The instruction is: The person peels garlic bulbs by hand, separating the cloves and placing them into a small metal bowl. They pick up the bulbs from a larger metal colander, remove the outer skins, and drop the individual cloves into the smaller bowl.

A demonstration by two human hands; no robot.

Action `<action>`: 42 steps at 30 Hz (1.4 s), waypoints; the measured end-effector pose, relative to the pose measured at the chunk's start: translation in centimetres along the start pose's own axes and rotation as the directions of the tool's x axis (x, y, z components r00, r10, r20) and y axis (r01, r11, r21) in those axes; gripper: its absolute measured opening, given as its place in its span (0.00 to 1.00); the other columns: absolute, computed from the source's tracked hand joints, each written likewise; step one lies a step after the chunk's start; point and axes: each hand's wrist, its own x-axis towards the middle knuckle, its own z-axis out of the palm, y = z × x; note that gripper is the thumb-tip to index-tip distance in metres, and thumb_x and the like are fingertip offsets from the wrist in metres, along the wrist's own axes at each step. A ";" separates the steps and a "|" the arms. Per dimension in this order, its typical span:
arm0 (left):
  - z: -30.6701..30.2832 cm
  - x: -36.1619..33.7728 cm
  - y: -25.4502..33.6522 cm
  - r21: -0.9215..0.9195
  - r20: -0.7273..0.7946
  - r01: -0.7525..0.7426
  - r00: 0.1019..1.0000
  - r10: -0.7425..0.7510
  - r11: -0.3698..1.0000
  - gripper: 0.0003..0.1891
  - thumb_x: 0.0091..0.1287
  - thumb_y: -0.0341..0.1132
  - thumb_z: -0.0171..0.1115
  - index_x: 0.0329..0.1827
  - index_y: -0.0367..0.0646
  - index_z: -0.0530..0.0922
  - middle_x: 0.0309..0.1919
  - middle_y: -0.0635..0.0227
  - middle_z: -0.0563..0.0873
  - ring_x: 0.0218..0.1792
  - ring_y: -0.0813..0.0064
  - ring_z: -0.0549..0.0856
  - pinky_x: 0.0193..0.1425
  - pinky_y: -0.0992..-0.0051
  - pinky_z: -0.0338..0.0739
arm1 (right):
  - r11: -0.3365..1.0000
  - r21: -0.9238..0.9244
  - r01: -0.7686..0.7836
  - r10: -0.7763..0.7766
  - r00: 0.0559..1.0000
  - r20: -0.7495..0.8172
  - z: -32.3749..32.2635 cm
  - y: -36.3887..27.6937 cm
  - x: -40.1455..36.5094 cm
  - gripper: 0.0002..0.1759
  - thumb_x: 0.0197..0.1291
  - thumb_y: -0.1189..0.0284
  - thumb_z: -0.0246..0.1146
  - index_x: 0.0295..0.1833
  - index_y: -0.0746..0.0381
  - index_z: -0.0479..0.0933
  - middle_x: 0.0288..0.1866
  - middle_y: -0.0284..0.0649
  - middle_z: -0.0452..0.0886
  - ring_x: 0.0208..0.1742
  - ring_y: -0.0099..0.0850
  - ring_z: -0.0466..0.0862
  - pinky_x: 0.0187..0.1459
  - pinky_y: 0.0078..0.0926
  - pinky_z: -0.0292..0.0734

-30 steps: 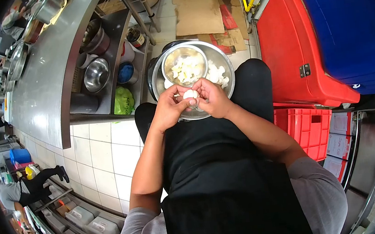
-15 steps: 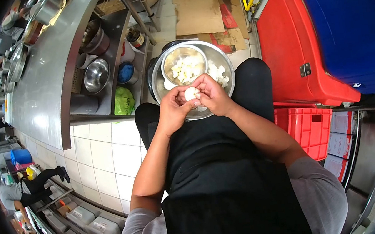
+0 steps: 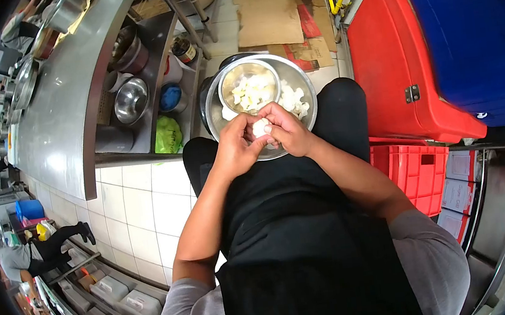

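Observation:
A small white bulb, which looks like garlic [image 3: 260,127], is held between the fingertips of both hands. My left hand [image 3: 238,147] grips it from the left, and my right hand [image 3: 290,132] pinches its right side. Both hands are over the near part of a large steel bowl [image 3: 306,81] resting between my legs. Inside that bowl, a smaller steel bowl [image 3: 223,87] holds pale peeled pieces [image 3: 253,91]. More white pieces [image 3: 293,100] lie to its right in the large bowl.
A steel table [image 3: 55,129] with shelves of bowls [image 3: 131,100] stands on the left. On the right are a red cooler box [image 3: 381,64], a blue one [image 3: 467,30] and a red crate [image 3: 411,171]. Cardboard [image 3: 268,17] lies ahead. A person [image 3: 20,259] is at lower left.
The white bulb has shifted slightly right between my fingers, and the fingers of both hands have moved a little around it.

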 end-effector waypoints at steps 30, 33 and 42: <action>-0.3 1.6 -0.7 0.011 -0.051 0.154 0.987 -0.153 0.988 0.13 0.72 0.35 0.77 0.55 0.40 0.88 0.38 0.70 0.90 0.36 0.79 0.83 0.45 0.73 0.80 | 0.976 0.176 -0.128 0.165 0.963 -0.212 -1.2 1.2 1.6 0.07 0.81 0.70 0.64 0.49 0.62 0.77 0.40 0.36 0.85 0.33 0.18 0.78 0.36 0.19 0.74; -1.6 1.9 -1.3 -0.299 0.066 0.414 0.908 -0.414 0.860 0.08 0.78 0.39 0.72 0.48 0.44 0.87 0.36 0.76 0.88 0.32 0.86 0.78 0.39 0.79 0.73 | 0.993 0.108 -0.045 0.058 0.991 -0.118 -1.0 0.8 1.4 0.06 0.82 0.70 0.60 0.49 0.61 0.76 0.38 0.35 0.84 0.33 0.17 0.78 0.36 0.19 0.74; 0.1 1.6 -2.2 -0.507 0.114 0.358 0.929 -0.351 0.784 0.09 0.82 0.42 0.67 0.48 0.47 0.86 0.39 0.78 0.88 0.34 0.89 0.77 0.38 0.82 0.70 | 0.997 -0.079 0.006 -0.027 0.964 -0.265 0.2 0.0 1.1 0.08 0.84 0.72 0.51 0.48 0.59 0.74 0.36 0.35 0.79 0.31 0.16 0.72 0.32 0.18 0.68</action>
